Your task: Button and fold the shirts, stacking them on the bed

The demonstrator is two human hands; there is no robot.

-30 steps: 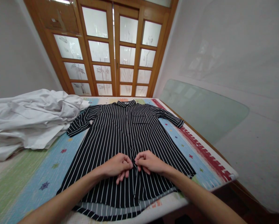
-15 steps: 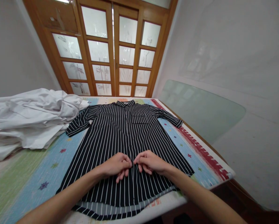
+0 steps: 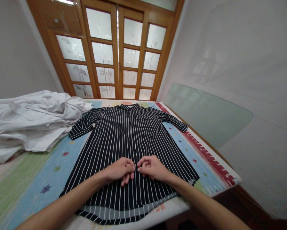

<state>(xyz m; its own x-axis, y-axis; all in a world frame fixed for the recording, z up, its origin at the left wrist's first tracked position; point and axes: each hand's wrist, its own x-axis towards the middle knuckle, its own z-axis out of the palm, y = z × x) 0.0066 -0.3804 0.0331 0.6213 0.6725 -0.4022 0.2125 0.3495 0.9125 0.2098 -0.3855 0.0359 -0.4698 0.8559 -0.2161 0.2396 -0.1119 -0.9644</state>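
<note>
A black shirt with white stripes (image 3: 114,137) lies spread face up, its collar (image 3: 129,106) at the far end and its short sleeves out to both sides. Low on the front placket, my left hand (image 3: 123,169) is closed in a pinch on the cloth, its lower fingers hanging loose. Just across the placket, my right hand (image 3: 153,167) pinches the other side, fingers curled. Only a small gap parts the two hands. Whatever lies between the fingertips is too small to make out beyond the shirt's edge. Near me the hem curves, showing the grey inside.
A heap of crumpled white cloth (image 3: 35,121) lies on the left of the table, touching the left sleeve. The table's patterned cover (image 3: 28,179) has coloured stripes and small stars. A pale glass panel (image 3: 205,111) is at the right wall; wooden doors (image 3: 118,64) stand behind.
My right hand's lower fingers have curled in more tightly. My left hand has stayed almost in place at the placket. The shirt lies as before, and the view has shifted slightly.
</note>
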